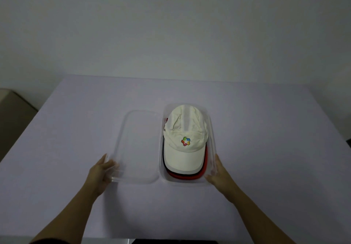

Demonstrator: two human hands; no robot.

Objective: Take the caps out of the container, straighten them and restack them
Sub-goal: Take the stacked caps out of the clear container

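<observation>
There sat the caps, stacked inside the clear container (213,130) right of centre on the table (72,133), brims pointing back at us. On top lay the cream cap (185,128), crown a bit creased, with a many-coloured badge (185,141) on its front. Under its brim we saw a thin dark edge, and below that the red brim (190,177) of another cap; how many caps lay beneath we could not tell. A scrap of red also peeked out at the crown's left side.

Just beside the container, on its left and touching it along the long edge, lay the clear lid (136,145), flat on the table.

And the hands! Our left hand (100,169) had the lid's near left corner, fingers curled round the edge and showing blurred through the plastic, thumb up along the side. Our right hand (218,173) was at the container's near right corner, fingers laid straight along the outside wall, thumb across the front: resting against it, not clenched.

Both forearms reached in from the bottom. Beyond the table rose a plain pale wall (171,25), and at far left a brownish box (11,107) stood off the table's edge.
</observation>
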